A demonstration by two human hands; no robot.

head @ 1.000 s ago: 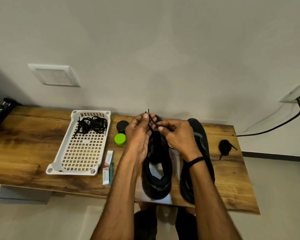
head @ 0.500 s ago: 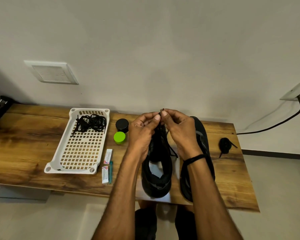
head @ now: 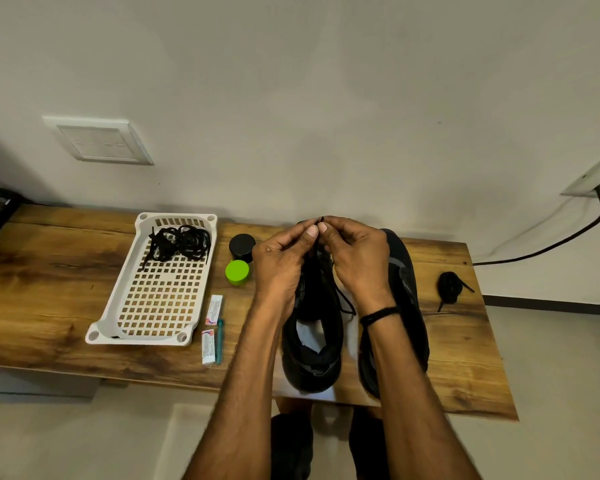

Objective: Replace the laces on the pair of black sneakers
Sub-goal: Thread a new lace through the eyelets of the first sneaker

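Two black sneakers stand side by side on the wooden table point(head: 49, 289): the left sneaker point(head: 312, 348) under my hands and the right sneaker point(head: 406, 292) beside it. My left hand point(head: 281, 261) and my right hand point(head: 357, 258) meet above the left sneaker's toe end, thumbs touching, each pinching an end of a black lace point(head: 321, 220) whose tips poke up between the fingers. A strand of that lace point(head: 343, 299) trails down over the sneaker's throat.
A white perforated tray point(head: 160, 306) with a bundle of black laces point(head: 179, 242) lies to the left. A black jar point(head: 241, 245), a green lid point(head: 237, 271) and two small tubes point(head: 212, 327) sit between tray and shoes. A coiled black lace point(head: 449, 287) rests at the right.
Both hands have come together and risen slightly toward the toe end, bringing the two lace tips side by side; one second ago the hands were a little apart and lower.
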